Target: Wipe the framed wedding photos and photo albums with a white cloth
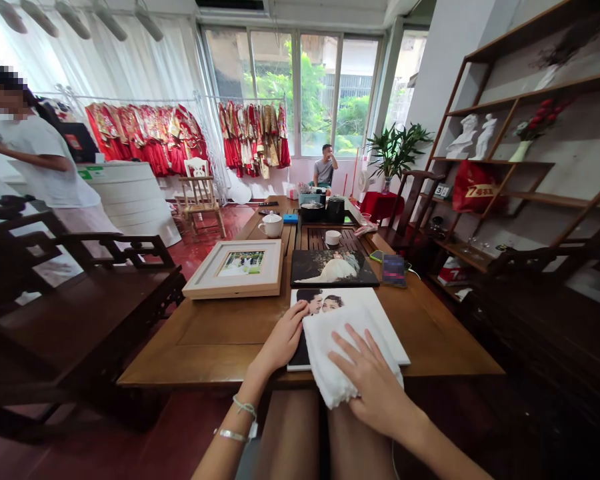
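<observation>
While my right hand (367,377) lies flat, fingers spread, on the white cloth (330,347), my left hand (283,340) rests open on the left edge of the photo print (375,313). Print sits at the near edge of the table (220,333), long axis pointing away from me, cloth covering its near end.

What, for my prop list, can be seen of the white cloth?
The cloth is white, soft and towel-like, loosely folded. It lies on the near print at the front of the table, its near end hanging over the edge. The right hand lies flat on it; the left hand rests beside its left edge.
</observation>
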A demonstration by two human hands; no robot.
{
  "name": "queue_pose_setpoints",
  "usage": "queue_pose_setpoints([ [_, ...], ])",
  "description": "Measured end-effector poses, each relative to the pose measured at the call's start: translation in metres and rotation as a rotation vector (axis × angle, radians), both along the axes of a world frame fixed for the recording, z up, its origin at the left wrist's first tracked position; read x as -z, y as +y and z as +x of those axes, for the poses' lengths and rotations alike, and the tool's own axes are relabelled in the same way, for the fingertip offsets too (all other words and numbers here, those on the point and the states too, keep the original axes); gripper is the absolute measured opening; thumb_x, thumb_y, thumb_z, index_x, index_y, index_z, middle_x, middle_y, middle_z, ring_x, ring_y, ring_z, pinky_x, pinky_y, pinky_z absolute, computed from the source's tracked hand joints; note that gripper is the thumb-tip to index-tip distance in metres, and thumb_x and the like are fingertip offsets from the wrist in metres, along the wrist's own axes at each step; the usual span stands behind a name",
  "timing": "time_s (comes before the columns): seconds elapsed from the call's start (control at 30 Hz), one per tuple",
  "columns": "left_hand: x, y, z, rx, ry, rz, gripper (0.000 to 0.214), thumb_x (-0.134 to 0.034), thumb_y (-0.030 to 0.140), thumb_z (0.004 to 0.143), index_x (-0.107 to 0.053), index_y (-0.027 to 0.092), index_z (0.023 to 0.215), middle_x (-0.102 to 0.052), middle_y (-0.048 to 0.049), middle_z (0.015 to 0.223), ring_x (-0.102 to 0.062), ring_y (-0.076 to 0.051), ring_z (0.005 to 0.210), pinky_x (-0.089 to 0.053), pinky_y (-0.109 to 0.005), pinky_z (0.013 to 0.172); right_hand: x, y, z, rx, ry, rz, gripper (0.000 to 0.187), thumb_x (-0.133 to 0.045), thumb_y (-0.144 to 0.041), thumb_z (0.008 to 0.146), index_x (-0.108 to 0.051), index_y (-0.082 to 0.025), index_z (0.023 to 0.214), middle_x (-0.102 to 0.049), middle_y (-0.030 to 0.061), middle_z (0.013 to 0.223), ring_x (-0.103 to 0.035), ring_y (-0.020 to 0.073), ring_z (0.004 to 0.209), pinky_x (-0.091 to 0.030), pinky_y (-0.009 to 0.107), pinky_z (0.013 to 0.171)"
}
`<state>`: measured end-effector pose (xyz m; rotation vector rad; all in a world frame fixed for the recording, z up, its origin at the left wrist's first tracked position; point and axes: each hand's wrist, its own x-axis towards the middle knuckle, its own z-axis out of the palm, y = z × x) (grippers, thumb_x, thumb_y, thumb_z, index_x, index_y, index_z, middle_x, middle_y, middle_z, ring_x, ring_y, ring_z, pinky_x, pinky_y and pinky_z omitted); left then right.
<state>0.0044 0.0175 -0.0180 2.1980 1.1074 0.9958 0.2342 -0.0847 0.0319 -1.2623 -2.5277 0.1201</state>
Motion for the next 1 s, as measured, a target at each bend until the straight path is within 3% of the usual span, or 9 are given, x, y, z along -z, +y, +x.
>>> queue_pose_setpoints([
  [0.1,0.001,0.001,-0.001,0.013,-0.011,0.003,0.043,-0.033,0.024,0.096,-0.048,0.021,0.136,-0.040,-0.0092,0.149,-0.033,-0.021,0.141,-0.023,-0.046,0.120,-0.001,0.020,0.010,0.009,0.014,-0.030,0.069,-0.048,-0.009,0.058,-0.056,-0.022,0.126,-0.042,0.0066,0.148,-0.022,0.0316,0.142,-0.012,0.059,0.114],
  [0.23,0.001,0.002,-0.002,0.026,-0.021,-0.001,0.042,-0.034,0.025,0.096,-0.050,0.021,0.135,-0.040,-0.0092,0.149,-0.033,-0.020,0.141,-0.022,-0.044,0.120,-0.002,0.087,0.040,0.113,0.046,-0.083,0.063,-0.052,-0.014,0.067,-0.054,-0.014,0.130,-0.039,0.0125,0.150,-0.025,0.0327,0.141,-0.013,0.058,0.114],
  [0.33,0.001,0.002,-0.002,0.023,-0.014,-0.011,0.043,-0.033,0.025,0.096,-0.049,0.019,0.135,-0.039,-0.0106,0.150,-0.033,-0.022,0.141,-0.022,-0.046,0.120,-0.004,0.129,0.059,0.167,0.090,-0.095,0.062,-0.051,-0.017,0.075,-0.048,-0.017,0.137,-0.043,0.0106,0.147,-0.029,0.0294,0.140,-0.015,0.056,0.114],
  [0.43,0.000,0.002,-0.002,0.026,0.004,-0.017,0.044,-0.032,0.025,0.096,-0.048,0.017,0.135,-0.038,-0.0119,0.150,-0.032,-0.023,0.141,-0.021,-0.049,0.119,-0.003,0.143,0.065,0.212,0.106,-0.078,0.062,-0.050,-0.017,0.078,-0.044,-0.017,0.140,-0.044,0.0124,0.146,-0.031,0.0288,0.139,-0.016,0.055,0.114],
  [0.57,0.000,0.003,-0.001,0.020,0.027,-0.023,0.044,-0.032,0.024,0.096,-0.047,0.016,0.136,-0.038,-0.0123,0.150,-0.031,-0.023,0.142,-0.020,-0.048,0.120,0.001,0.115,0.058,0.223,0.103,-0.041,0.063,-0.052,-0.016,0.075,-0.048,-0.021,0.138,-0.043,0.0091,0.147,-0.028,0.0296,0.140,-0.013,0.056,0.115],
  [0.73,0.000,0.003,0.000,0.010,0.032,-0.025,0.045,-0.032,0.024,0.095,-0.047,0.014,0.136,-0.038,-0.0130,0.150,-0.032,-0.023,0.141,-0.020,-0.049,0.120,0.004,0.039,0.048,0.101,0.032,0.013,0.083,-0.049,-0.007,0.062,-0.044,-0.029,0.141,-0.038,0.0030,0.151,-0.021,0.0280,0.143,-0.013,0.056,0.115],
  [0.83,0.001,0.003,0.000,0.010,0.032,-0.007,0.044,-0.032,0.023,0.095,-0.047,0.015,0.136,-0.038,-0.0128,0.150,-0.032,-0.022,0.141,-0.021,-0.048,0.120,0.003,0.003,0.048,0.013,-0.001,0.014,0.086,-0.048,-0.007,0.061,-0.040,-0.032,0.143,-0.033,-0.0004,0.154,-0.016,0.0262,0.145,-0.011,0.055,0.116],
  [0.9,0.002,0.003,-0.001,0.018,0.034,0.008,0.044,-0.031,0.023,0.095,-0.048,0.015,0.136,-0.038,-0.0127,0.150,-0.032,-0.022,0.141,-0.021,-0.047,0.120,0.002,-0.004,0.051,-0.032,-0.005,0.004,0.084,-0.048,-0.007,0.063,-0.041,-0.033,0.142,-0.033,-0.0021,0.153,-0.017,0.0244,0.144,-0.011,0.053,0.117],
  [1.0,0.003,0.004,-0.002,0.033,0.034,0.018,0.044,-0.031,0.023,0.096,-0.048,0.016,0.136,-0.038,-0.0126,0.150,-0.032,-0.022,0.141,-0.022,-0.047,0.119,0.001,0.017,0.059,-0.021,0.024,-0.016,0.080,-0.047,-0.007,0.063,-0.045,-0.031,0.139,-0.038,-0.0013,0.151,-0.022,0.0229,0.143,-0.013,0.050,0.117],
])
